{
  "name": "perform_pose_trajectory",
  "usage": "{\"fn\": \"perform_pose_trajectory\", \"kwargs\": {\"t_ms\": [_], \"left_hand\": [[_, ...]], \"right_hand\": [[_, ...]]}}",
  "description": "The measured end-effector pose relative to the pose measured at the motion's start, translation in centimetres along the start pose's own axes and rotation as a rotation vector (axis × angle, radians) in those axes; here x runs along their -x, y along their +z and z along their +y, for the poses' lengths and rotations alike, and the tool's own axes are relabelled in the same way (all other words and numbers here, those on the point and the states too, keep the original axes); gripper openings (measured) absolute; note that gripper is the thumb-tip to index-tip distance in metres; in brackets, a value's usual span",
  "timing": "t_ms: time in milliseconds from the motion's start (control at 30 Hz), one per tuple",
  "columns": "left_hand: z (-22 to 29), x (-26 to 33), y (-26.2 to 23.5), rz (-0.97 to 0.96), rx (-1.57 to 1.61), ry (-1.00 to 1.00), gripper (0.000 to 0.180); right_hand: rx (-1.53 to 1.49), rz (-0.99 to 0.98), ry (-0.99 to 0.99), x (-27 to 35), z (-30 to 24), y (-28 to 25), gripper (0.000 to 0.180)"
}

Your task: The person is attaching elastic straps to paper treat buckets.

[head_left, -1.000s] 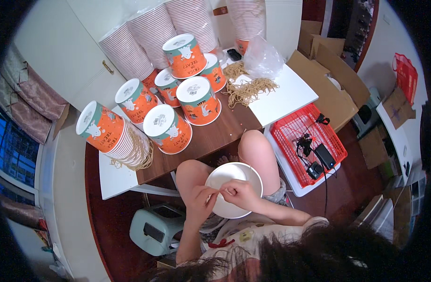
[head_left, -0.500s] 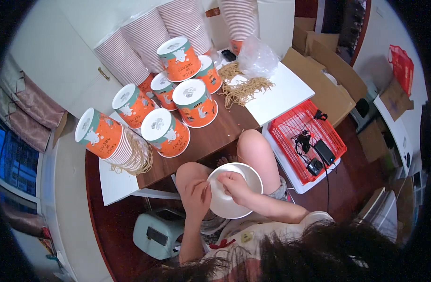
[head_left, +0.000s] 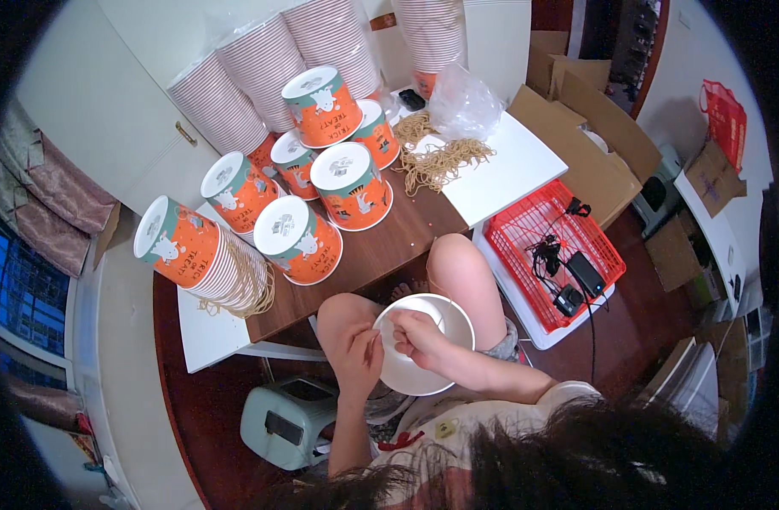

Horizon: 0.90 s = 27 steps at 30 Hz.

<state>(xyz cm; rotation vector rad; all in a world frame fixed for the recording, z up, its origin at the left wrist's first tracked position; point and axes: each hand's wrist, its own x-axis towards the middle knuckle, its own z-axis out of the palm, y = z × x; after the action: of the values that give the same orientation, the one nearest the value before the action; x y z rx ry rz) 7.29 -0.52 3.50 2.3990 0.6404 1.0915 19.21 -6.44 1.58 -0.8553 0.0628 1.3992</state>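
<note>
the white bowl (head_left: 425, 348) sits over the person's lap, between the knees and just below the near edge of the desk (head_left: 381, 242). the left hand (head_left: 361, 350) is at the bowl's left rim, fingers curled, but whether they pinch the rim or a thin string is too small to tell. the right hand (head_left: 416, 333) lies over the bowl's inside, fingers bent together near the left hand; what they hold, if anything, cannot be made out. part of the bowl's rim is hidden by both hands. on the desk stand orange printed tubs (head_left: 347, 183) upside down, one stack (head_left: 189, 255) lying on its side with strings under it. a heap of tan strings (head_left: 440, 161) lies on the white board (head_left: 508, 170), beside a clear bag (head_left: 466, 102). tall stacks of striped cups (head_left: 262, 68) stand behind, their tops cut off by the frame. to the right a red basket (head_left: 538, 225) holds black gadgets and cables, hard to tell apart. a pale green stool (head_left: 283, 421) sits lower left, partly hidden by the left forearm. dark hair (head_left: 593, 450) blocks the bottom of the view.
</note>
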Motion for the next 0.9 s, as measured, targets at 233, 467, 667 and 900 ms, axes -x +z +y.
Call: {"fn": "perform_pose_trajectory", "kwargs": {"t_ms": [233, 467, 667, 900], "left_hand": [[-0.1, 0.1, 0.2, -0.008, 0.029, -0.019, 0.011], [0.1, 0.0, 0.2, -0.008, 0.010, -0.006, 0.012], [1.4, -0.3, 0.3, 0.019, 0.208, -0.441, 0.013], [0.1, 1.7, 0.7, -0.153, 0.094, -0.313, 0.024]], "right_hand": [[-0.053, 0.040, 0.013, 0.1, 0.0, 0.4, 0.016], [-0.050, 0.065, 0.039, 0.2, 0.3, 0.5, 0.006], [-0.072, 0.051, 0.046, 0.6, 0.2, 0.8, 0.008], [-0.002, 0.029, -0.008, 0.3, 0.5, 0.0, 0.010]]}}
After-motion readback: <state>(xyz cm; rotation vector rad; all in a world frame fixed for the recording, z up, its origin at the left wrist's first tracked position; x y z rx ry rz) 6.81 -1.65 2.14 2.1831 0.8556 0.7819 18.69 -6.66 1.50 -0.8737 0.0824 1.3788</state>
